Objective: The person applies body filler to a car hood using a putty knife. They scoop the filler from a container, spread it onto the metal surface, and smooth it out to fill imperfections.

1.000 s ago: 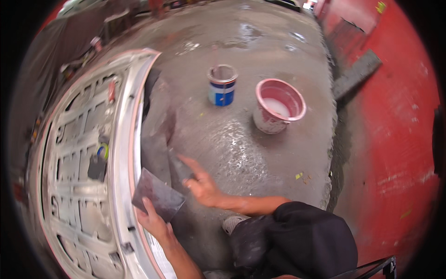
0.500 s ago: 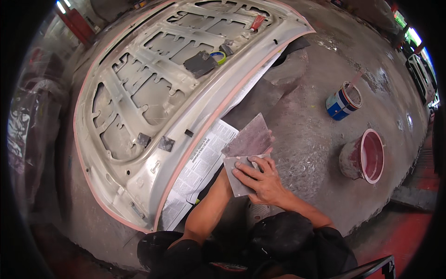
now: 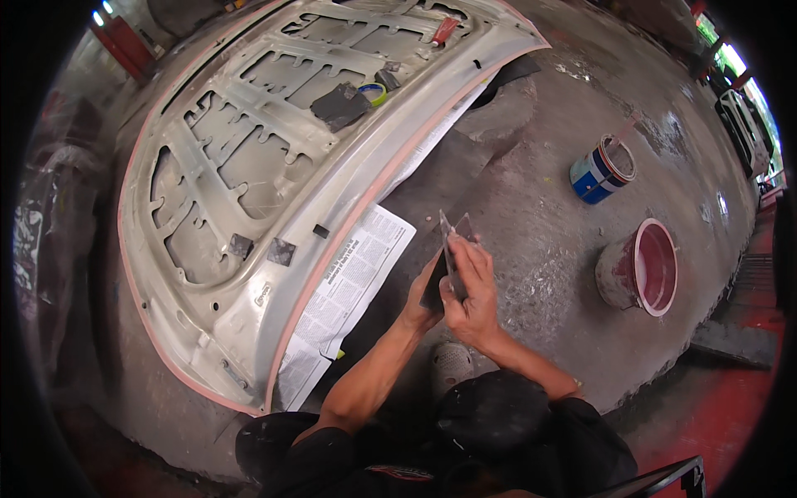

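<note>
In front of my knees, two thin flat plates with pinkish-grey putty smears are held between my hands, seen nearly edge-on. My left hand (image 3: 419,297) is closed round the darker plate (image 3: 436,282); most of its fingers are hidden behind it. My right hand (image 3: 471,290) grips the other plate (image 3: 462,225), with its fingers stretched along it and the thumb bent. The plates meet or nearly meet at their upper ends. Left of the hands lies a car hood (image 3: 274,178), inner side up, with newspaper (image 3: 365,257) tucked under its near edge.
On the hood lie dark sandpaper sheets (image 3: 339,106), a yellow-green tape roll (image 3: 378,95) and a red tube (image 3: 445,31). To the right on the stained concrete floor stand a blue-and-white can (image 3: 594,178) with a stick in it and a pinkish bucket (image 3: 618,278), tilted in view.
Both plates have turned from broad faces up to nearly edge-on. My right hand has rotated upright, and more of my left hand shows. The whole view has shifted slightly.
</note>
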A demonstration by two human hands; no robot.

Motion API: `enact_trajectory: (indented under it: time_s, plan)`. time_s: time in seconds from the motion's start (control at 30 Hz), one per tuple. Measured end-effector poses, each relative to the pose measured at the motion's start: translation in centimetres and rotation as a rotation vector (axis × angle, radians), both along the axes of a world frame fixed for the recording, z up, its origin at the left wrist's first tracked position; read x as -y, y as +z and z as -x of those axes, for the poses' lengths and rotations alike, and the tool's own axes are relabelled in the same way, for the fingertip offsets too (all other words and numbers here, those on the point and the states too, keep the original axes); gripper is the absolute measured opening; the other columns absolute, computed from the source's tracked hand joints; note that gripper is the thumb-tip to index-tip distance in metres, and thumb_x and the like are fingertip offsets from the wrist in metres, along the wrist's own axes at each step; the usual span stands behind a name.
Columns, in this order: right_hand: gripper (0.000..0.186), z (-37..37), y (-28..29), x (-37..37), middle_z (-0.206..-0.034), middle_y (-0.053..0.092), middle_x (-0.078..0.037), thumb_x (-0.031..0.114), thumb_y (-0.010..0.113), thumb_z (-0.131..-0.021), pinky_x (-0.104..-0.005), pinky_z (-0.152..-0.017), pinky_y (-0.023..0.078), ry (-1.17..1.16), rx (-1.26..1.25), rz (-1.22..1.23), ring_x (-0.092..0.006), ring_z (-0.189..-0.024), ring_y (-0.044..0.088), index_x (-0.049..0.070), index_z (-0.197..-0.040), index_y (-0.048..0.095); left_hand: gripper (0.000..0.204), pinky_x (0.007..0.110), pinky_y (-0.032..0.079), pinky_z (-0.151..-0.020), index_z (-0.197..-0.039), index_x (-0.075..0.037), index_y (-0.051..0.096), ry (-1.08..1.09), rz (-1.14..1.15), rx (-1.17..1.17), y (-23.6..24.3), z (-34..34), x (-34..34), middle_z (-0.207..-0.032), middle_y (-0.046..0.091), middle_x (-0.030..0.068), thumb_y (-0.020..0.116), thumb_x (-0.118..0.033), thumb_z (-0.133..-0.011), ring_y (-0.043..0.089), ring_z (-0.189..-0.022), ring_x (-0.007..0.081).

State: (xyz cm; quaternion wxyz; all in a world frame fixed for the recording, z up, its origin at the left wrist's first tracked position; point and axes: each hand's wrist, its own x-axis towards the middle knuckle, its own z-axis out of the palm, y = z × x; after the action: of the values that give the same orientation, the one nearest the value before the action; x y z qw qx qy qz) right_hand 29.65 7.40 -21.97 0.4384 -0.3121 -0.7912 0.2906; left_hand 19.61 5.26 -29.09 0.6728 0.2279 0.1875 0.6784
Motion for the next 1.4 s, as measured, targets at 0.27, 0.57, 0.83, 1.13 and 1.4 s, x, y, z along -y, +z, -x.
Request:
enact_trajectory:
  time_s: [0.27,0.57,0.83,1.13,1.4]
  plan:
    - [0.068,-1.4,-0.7,1.7,-0.138,0.053,-0.012,0.009,0.074,-0.067,-0.0436,-0.103,0.037,0.450,0.256,0.058,-0.0331,-0.120,0.048,0.007,-0.133,0.055,0.057,0.038,0.037,-0.110,-0.141,0.000,0.040,0.199,0.106,0.152,1.3,2.8,-0.4,-0.138,0.049,0.0154,0.028,-0.041,-0.103,0.047,-0.128,0.0254]
    - [0.047,0.5,-2.1,-0.3,-0.135,0.052,-0.021,0.015,0.060,-0.090,-0.0387,-0.102,0.039,-0.170,-0.074,0.192,-0.0322,-0.120,0.050,0.000,-0.134,0.051,0.061,0.037,0.032,-0.111,-0.141,0.005,0.038,0.030,0.088,-0.022,3.1,0.7,-0.5,-0.139,0.047,0.0178,0.045,-0.033,-0.093,0.046,-0.128,0.0253]
    - [0.040,-3.8,-2.8,-3.9,-0.115,0.062,-0.011,0.025,0.047,-0.102,-0.0320,-0.090,0.047,-0.214,-0.478,0.794,-0.0181,-0.103,0.058,-0.004,-0.128,0.053,0.038,0.029,0.049,-0.090,-0.132,0.004,0.049,0.126,0.331,0.017,3.4,2.2,-1.5,-0.117,0.062,0.0102,0.050,-0.008,-0.096,0.060,-0.103,0.0148]
    - [0.048,-0.2,-1.2,0.7,-0.139,0.048,-0.021,0.018,0.056,-0.094,-0.0388,-0.105,0.038,0.087,0.024,0.313,-0.0342,-0.125,0.049,0.000,-0.138,0.048,0.038,0.029,0.051,-0.084,-0.130,-0.001,0.051,0.313,0.441,0.012,0.9,0.5,-1.0,-0.111,0.061,0.0079,0.046,-0.026,-0.102,0.060,-0.096,0.0140]
    - [0.063,-1.8,-1.2,1.1,-0.137,0.050,-0.019,0.006,0.061,-0.078,-0.0408,-0.108,0.035,0.504,0.153,0.180,-0.0351,-0.126,0.047,-0.002,-0.138,0.047,0.107,0.031,0.048,-0.083,-0.131,-0.001,0.048,0.216,0.383,-0.019,3.5,3.0,-0.6,-0.112,0.057,0.0080,0.016,-0.089,-0.079,0.055,-0.100,0.0161]
